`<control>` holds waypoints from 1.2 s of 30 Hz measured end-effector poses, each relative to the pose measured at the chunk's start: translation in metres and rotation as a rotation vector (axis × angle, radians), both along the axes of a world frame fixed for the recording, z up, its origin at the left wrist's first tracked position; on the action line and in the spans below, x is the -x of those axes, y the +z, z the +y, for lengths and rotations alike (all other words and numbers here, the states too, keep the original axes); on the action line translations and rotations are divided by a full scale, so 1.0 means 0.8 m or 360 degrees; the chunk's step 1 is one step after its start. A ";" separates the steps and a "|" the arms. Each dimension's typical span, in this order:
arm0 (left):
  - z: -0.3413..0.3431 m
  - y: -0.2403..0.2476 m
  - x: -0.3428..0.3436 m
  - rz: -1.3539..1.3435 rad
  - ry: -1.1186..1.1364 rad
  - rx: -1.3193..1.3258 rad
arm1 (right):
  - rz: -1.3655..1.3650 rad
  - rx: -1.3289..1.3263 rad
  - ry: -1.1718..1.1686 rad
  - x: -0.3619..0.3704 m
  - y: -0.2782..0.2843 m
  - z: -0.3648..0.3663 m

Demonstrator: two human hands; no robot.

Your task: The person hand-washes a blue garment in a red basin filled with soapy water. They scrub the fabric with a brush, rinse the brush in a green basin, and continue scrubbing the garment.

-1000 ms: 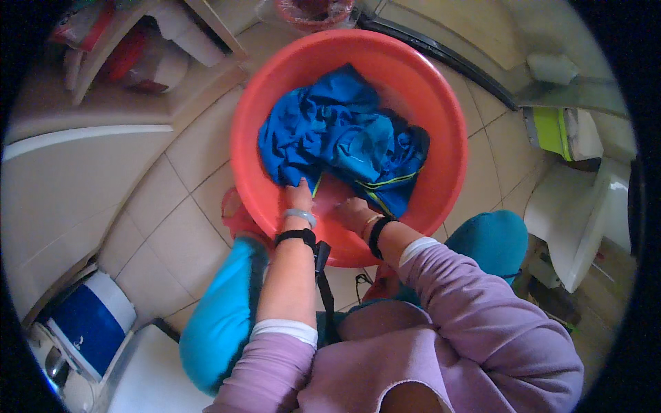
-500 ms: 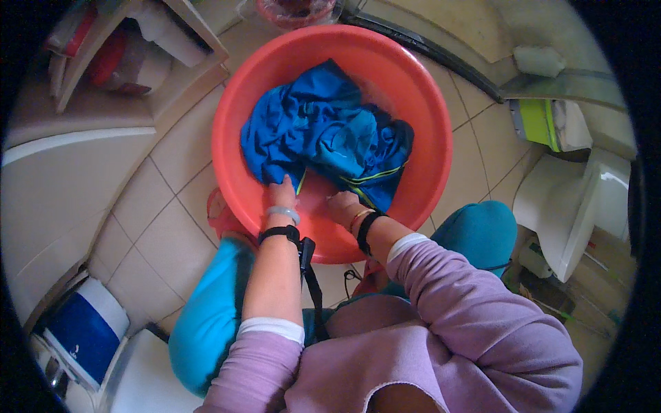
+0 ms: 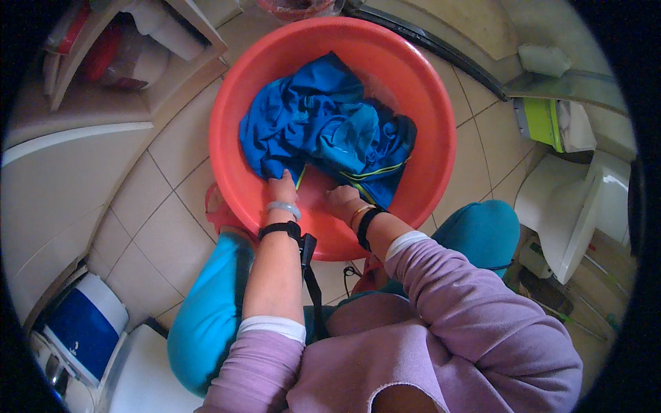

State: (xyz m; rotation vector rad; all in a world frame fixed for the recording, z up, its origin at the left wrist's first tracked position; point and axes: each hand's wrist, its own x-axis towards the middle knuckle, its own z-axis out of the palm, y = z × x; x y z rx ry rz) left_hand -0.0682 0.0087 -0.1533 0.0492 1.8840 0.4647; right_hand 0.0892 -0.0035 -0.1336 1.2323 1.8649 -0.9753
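A wet-looking blue garment (image 3: 303, 103) with yellow-green piping lies bunched up in a large red basin (image 3: 227, 124). My left hand (image 3: 283, 188) is closed on the garment's near left edge, where the cloth bends down beside a strip of piping. To the right, my right hand (image 3: 342, 197) is curled closed at the near edge of the cloth by the piping; its fingertips are partly hidden. Bare red basin floor shows between the two hands. Both wrists carry a bangle and a black strap.
My knees in teal trousers (image 3: 206, 310) flank the basin on the tiled floor (image 3: 165, 227). A toilet (image 3: 131, 372) is behind at lower left. Right of me stand a white pedestal-like fixture (image 3: 558, 206) and a green container (image 3: 540, 124). A shelf unit (image 3: 186, 76) is at upper left.
The view has shifted slightly, so the basin sits a little higher in the picture. Both hands stay at the garment's near edge, with hardly any movement.
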 end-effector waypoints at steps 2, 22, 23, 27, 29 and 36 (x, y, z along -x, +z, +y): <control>0.001 0.001 0.002 -0.0008 -0.0009 0.0028 | -0.0004 0.0013 0.0016 0.001 0.002 0.002; -0.006 -0.017 0.003 -0.0026 -0.0012 -0.0163 | -0.0015 -0.0003 0.0120 -0.001 -0.003 0.006; -0.006 -0.018 0.004 -0.0056 0.0026 -0.0128 | 0.0033 0.0008 0.0154 -0.003 -0.001 0.006; -0.002 -0.016 0.009 -0.0058 -0.0080 -0.0051 | 0.0077 0.0011 0.0009 -0.006 0.008 0.009; 0.001 -0.012 0.011 -0.0151 -0.0046 -0.0034 | 0.0028 -0.0005 0.0005 -0.006 0.011 0.012; 0.000 -0.009 0.009 -0.0058 -0.0074 -0.0096 | -0.0006 -0.0071 -0.0131 -0.029 0.003 -0.002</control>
